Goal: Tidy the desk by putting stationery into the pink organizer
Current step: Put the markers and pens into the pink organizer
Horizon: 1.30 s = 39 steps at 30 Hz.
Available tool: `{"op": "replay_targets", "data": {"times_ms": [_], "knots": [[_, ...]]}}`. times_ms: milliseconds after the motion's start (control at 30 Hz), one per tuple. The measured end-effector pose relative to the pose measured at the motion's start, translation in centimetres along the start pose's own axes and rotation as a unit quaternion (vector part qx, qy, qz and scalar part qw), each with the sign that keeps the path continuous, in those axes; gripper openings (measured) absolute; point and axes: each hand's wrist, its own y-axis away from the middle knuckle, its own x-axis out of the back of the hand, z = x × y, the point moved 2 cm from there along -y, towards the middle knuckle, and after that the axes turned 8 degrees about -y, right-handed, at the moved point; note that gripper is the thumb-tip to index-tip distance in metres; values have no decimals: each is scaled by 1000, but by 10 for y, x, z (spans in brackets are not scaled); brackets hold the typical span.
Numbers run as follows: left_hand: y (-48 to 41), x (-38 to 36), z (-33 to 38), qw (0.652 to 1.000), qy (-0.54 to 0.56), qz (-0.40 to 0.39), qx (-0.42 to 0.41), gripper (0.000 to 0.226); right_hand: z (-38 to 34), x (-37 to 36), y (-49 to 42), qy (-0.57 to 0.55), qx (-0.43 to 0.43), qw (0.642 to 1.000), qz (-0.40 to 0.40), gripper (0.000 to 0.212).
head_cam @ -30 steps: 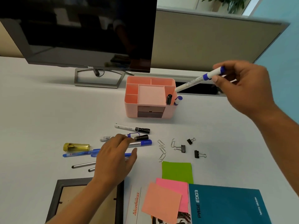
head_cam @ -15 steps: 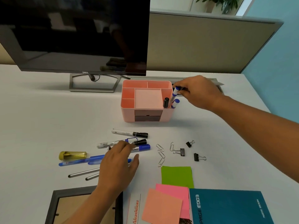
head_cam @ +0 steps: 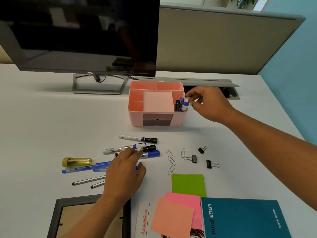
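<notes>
Blue-capped white marker (head_cam: 151, 154) lies left-to-right under the nearer left grip (head_cam: 125, 170), fingers open, touching; right grip (head_cam: 207, 103) empty, loosely open, beside pink plastic organizer (head_cam: 135, 118)

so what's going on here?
A person is tidying a desk. The right hand sits beside the pink organizer, fingertips next to three capped markers standing in its right compartment; contact is unclear. The left hand rests its fingers on the loose markers lying on the desk. Pens, paper clips, binder clips and sticky notes are not yet put away.
</notes>
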Motion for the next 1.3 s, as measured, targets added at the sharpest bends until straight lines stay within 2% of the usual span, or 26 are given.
{"op": "replay_targets", "data": {"times_ms": [67,133,200,300,400,767,967,1300], "knots": [[-1,1,1,1000,-15,15,-8,37,4,-2,17,-71,-40,995,62,20],[-8,1,4,999,-35,32,-23,35,9,-10,49,-200,-111,967,113,14],[-8,-1,0,998,-44,42,-20,33,14,-38,88,-270,-175,941,103,11],[-6,-6,-6,997,-67,38,-32,34,18,-81,139,-290,-237,925,70,12],[-8,-10,-10,995,-85,22,-38,31,18,-102,165,-305,-262,915,41,11],[-20,-14,-4,992,-112,29,-46,15,-3,-113,177,-327,-245,913,0,13],[-28,-12,2,996,-86,-15,-18,23,-6,-116,176,-329,-241,913,-11,13],[-37,-6,13,985,-147,-48,-72,19,-9,-109,175,-319,-222,921,-22,15]]}}
